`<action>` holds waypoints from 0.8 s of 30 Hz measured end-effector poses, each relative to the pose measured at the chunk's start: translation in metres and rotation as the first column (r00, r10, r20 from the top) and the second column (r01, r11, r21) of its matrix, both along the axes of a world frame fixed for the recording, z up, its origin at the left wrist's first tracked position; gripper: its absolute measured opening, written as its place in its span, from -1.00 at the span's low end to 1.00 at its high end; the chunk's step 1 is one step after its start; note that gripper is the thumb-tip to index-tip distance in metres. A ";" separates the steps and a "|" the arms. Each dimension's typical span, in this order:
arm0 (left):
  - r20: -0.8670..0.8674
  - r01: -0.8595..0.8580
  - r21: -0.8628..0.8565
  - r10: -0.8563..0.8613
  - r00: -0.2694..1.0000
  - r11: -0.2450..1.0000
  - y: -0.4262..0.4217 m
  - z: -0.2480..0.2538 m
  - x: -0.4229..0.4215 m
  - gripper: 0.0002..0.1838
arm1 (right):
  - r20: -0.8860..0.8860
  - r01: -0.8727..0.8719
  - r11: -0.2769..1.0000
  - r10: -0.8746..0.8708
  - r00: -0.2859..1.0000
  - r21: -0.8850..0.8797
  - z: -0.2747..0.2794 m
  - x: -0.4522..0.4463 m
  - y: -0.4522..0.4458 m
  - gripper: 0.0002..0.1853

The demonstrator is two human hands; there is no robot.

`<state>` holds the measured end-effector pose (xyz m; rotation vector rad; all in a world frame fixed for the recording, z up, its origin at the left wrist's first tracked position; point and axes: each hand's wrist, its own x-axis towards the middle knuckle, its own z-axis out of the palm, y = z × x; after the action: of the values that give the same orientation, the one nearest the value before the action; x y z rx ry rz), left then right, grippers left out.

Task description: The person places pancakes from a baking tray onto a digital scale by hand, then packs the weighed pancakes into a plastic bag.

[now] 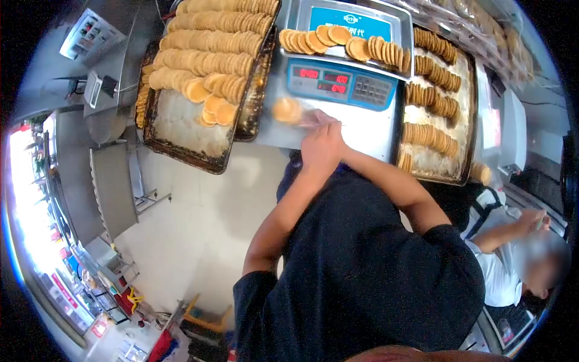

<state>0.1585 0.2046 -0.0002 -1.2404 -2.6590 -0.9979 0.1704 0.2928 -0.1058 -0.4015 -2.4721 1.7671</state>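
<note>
My left hand [318,151] and my right hand [335,136] are pressed together over the near edge of the steel table, fingers closed around the gathered neck of a clear plastic bag [309,119]. Round, flat tan cookies [287,111] fill the bag's end, blurred, just left of my hands. Beyond them stands a blue digital scale [339,84] with red lit figures. Its metal pan [398,30] carries loose rows of the same cookies [386,53]. The left hand partly hides the right one.
On the left, a dark baking tray [181,123] bears several cookie rows, overlapping another tray beneath. Another baking tray [455,114] with cookie rows lies to the right. A co-worker in a white shirt [503,274] stands at the right. Bagged goods [482,27] line the back right.
</note>
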 end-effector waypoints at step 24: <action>0.151 -0.079 -0.021 0.082 0.985 0.997 -0.016 0.006 -0.006 -0.48 | 0.019 0.107 0.981 -0.112 0.994 0.161 0.138 -0.024 0.127 -0.79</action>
<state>0.1525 0.1883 0.0059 -1.0908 -2.8095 -1.1047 0.1467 0.4195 0.0321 -0.5403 -2.5334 1.5194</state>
